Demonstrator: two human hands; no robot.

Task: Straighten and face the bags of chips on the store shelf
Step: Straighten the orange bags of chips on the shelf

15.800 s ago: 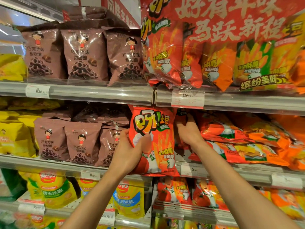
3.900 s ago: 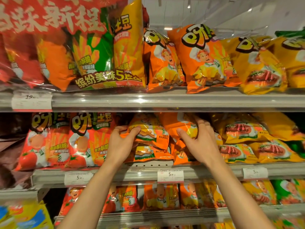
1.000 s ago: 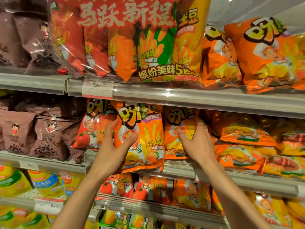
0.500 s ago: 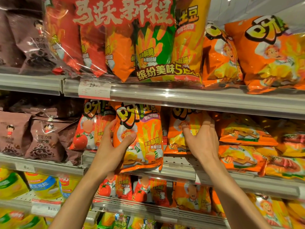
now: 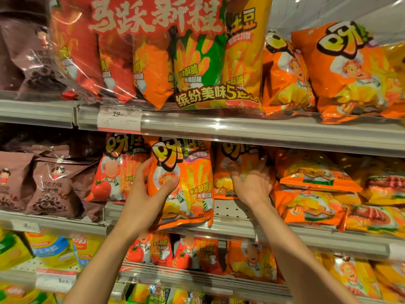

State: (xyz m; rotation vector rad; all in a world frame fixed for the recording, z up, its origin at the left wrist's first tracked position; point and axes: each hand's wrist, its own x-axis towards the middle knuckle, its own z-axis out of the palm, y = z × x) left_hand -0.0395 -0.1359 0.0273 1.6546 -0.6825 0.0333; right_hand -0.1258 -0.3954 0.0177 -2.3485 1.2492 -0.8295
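On the middle shelf (image 5: 285, 234) an orange chip bag (image 5: 190, 185) stands upright at the front edge, face forward. My left hand (image 5: 149, 191) grips its left side, thumb across the front. Behind and to the right stands a second orange bag (image 5: 225, 172), set further back on the shelf. My right hand (image 5: 252, 183) grasps it, fingers spread over its front. A red tomato-flavour bag (image 5: 114, 174) stands upright to the left. To the right, orange bags (image 5: 311, 194) lie flat in a stack.
Brown snack bags (image 5: 50, 185) fill the left of the middle shelf. The shelf above holds a large multipack (image 5: 175, 62) and orange bags (image 5: 350, 69). The shelf below carries more red and orange bags (image 5: 197, 253). A price tag (image 5: 119, 117) hangs on the upper rail.
My right hand has moved down and pushed the second orange bag slightly further back. My left hand keeps its hold on the front orange bag, which stays upright.
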